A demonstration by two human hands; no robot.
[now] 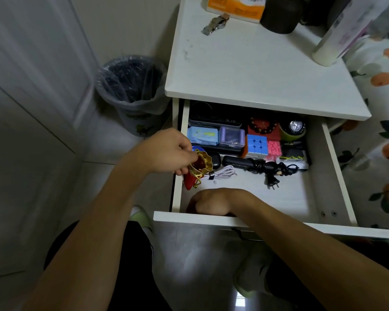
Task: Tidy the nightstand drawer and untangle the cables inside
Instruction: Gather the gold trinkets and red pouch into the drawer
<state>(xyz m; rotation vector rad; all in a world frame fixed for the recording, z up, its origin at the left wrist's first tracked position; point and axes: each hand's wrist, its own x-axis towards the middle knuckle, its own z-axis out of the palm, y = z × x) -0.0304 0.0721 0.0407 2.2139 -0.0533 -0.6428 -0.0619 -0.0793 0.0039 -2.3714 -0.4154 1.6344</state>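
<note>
The white nightstand drawer [340,169] is pulled open. My left hand [167,151] pinches a red drawstring pouch with gold trim [199,169] and holds it just above the drawer's left side. A coiled white cable [225,172] lies on the drawer floor beside the pouch. To its right is a bundled black cable [270,169] with a two-pin plug. My right hand [213,203] reaches into the front left corner, fingers curled down behind the drawer front. Something dark red shows at its left edge; I cannot tell whether the hand grips it.
The drawer's back holds a blue-faced puzzle cube [257,144], a pink block, a clear purple box, a blue packet, bead bracelets and a watch. A lined waste bin [133,90] stands left of the nightstand. The nightstand top [245,68] carries a tissue box, a clip and bottles.
</note>
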